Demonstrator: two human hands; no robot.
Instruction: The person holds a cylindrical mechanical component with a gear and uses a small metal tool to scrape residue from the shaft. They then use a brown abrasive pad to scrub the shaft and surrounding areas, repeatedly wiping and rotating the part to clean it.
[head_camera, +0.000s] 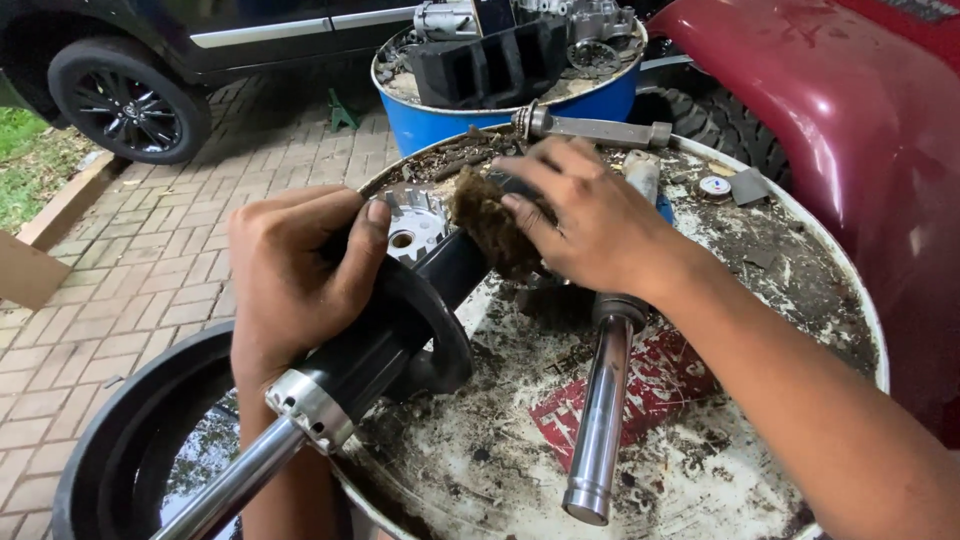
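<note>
Black and chrome, a strut (375, 345) is gripped by the left hand (295, 275) around its dark body, over the near-left rim of the drum lid (800, 240). A brown rag (490, 220) is pressed onto the strut's upper end by the right hand (590, 220), fingers closed over it. On the lid, just right of the strut, a second chrome strut (600, 420) is laid. Beyond the lid's far rim a blue drum (520, 105) is seen; off its near-left edge, a black tub (130, 440).
</note>
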